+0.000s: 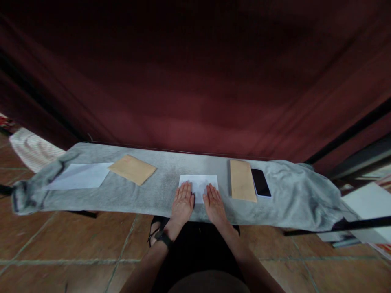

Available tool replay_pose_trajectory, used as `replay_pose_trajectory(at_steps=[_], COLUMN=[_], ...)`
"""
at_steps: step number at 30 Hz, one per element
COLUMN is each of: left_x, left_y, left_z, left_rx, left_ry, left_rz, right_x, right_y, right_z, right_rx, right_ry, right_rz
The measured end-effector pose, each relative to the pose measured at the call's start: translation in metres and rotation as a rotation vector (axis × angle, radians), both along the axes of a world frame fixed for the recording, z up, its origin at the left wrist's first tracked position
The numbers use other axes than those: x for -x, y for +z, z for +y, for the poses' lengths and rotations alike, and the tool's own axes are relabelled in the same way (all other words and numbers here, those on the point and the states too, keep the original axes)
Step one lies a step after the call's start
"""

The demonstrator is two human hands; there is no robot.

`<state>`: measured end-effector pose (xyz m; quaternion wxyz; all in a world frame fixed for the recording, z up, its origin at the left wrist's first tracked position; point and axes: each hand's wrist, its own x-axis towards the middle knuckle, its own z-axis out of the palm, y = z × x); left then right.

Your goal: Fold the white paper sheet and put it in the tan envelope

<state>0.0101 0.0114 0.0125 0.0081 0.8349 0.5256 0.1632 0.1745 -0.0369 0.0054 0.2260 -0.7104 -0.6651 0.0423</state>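
1. Hands: both palm-down, fingers straight and held close together, thumbs angled inward; nothing gripped or pinched.
2. Left hand (pixel 182 202): laid flat over the left side of a small white rectangular paper sheet (pixel 199 189); black-banded watch (pixel 163 239) on that wrist.
3. Right hand (pixel 214 203): same pose, mirrored, on the sheet's right side. Gap between the two, paper showing through (can't tell if it's folded).
4. Sheet location: mid-length on a long surface draped in grey fuzzy cloth (pixel 165 191), directly in front of the person.
5. Right of the hands: tan rectangular paper envelope (pixel 243 181), roughly upright to the viewer, with a dark-screened phone (pixel 261 183) just beside it.
6. Left of the hands: second tan paper envelope (pixel 132 169), lying askew, its corner at the edge of a larger white paper sheet (pixel 81 176).
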Motion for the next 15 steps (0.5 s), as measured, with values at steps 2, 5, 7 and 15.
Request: replay_pose_trajectory(at_steps=[2,5,7,15], left_x=[-0.017,-0.031,-0.032,-0.022], left_y=[0.003,0.004,0.002,-0.008], left_z=[0.009,0.026,0.036,0.053], left_rx=[0.060,0.140,0.168,0.102], left_ry=[-0.108,-0.161,-0.150,-0.058], left_rz=[0.027,0.097,0.125,0.098], right_x=[0.007,0.012,0.011,-0.002], right_y=[0.007,0.011,0.008,-0.010], right_z=[0.019,0.046,0.058,0.071], right_rx=[0.021,0.064,0.102,0.091], right_ry=[0.096,0.142,0.124,0.010], right_rz=[0.040,0.050,0.023,-0.101])
